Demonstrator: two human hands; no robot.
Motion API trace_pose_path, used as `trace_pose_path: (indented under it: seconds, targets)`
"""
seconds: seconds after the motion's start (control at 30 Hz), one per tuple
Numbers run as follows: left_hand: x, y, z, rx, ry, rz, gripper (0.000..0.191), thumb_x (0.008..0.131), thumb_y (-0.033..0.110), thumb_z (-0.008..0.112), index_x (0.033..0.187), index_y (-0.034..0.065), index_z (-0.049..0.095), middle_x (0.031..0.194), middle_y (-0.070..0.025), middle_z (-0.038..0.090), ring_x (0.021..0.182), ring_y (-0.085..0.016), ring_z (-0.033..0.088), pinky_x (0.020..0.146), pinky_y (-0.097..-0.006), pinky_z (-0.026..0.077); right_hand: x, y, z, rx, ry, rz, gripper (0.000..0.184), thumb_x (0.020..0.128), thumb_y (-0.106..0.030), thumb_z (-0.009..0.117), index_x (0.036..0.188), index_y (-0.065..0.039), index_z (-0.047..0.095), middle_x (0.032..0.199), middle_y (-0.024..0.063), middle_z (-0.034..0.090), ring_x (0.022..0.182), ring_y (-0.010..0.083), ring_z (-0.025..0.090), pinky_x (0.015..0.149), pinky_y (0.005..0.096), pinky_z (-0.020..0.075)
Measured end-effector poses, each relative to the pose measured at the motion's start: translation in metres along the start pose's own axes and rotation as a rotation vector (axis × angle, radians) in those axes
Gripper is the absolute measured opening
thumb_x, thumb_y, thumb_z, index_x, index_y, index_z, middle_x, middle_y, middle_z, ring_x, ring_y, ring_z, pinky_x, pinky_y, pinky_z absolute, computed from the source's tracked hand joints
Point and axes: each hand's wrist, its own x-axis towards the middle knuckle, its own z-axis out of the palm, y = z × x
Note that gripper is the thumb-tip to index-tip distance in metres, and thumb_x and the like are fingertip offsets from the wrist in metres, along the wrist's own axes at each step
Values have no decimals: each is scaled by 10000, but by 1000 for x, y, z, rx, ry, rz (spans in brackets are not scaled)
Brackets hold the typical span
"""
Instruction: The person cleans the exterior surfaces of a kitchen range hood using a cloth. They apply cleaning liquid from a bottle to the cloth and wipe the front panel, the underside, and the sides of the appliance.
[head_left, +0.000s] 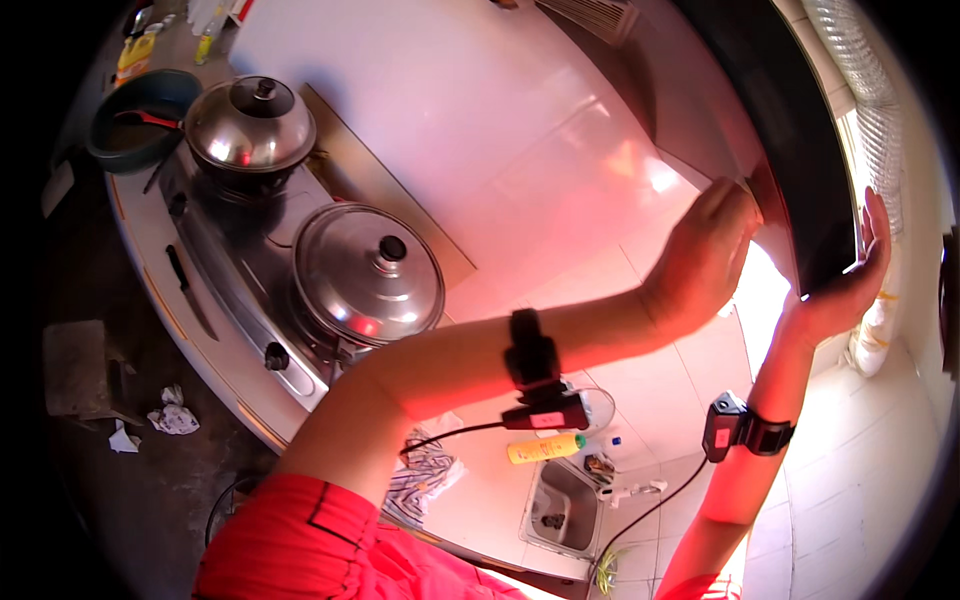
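A range hood with a glossy black front panel (799, 127) slants across the upper right. My right hand (844, 289) cups the panel's lower corner, with its fingers extended up along the outer edge. Beside the hood's lower side is my left hand (709, 251), raised with the wrist bent and the fingers curled. Whether anything lies in the left fingers is hidden by the back of the hand. Each forearm wears a black strap with a small cabled device, one the left device (546, 412) and one the right device (726, 427).
Below my left arm stand a lidded pan (367, 274) and a lidded wok (251, 127) on a gas stove (225, 225). A knife (191, 292) lies along the counter's front edge. Further off are a yellow bottle (544, 448), a sink (581, 517) and a flexible duct (870, 112).
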Motion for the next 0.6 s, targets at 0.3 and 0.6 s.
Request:
trace_pose_path:
  seconds: [0.3,0.6]
  targets:
    - [18,-31,-28,-516,64,-659,40,839,-12,552,868,-15,525,779,-110,611,714,-170,617,652,-296,493,-1,-16,4,280,95,255,363,910,-165,344,1116,19,579,1131,108,580,1091,212,517,986,335,381]
    - [27,25,-14,-521,-196,-1028,171,857,62,590,974,-49,534,875,-132,620,819,-188,629,701,-280,492,-3,-11,0,93,23,130,357,904,-178,355,1109,-12,596,1117,102,583,1065,219,528,954,332,418]
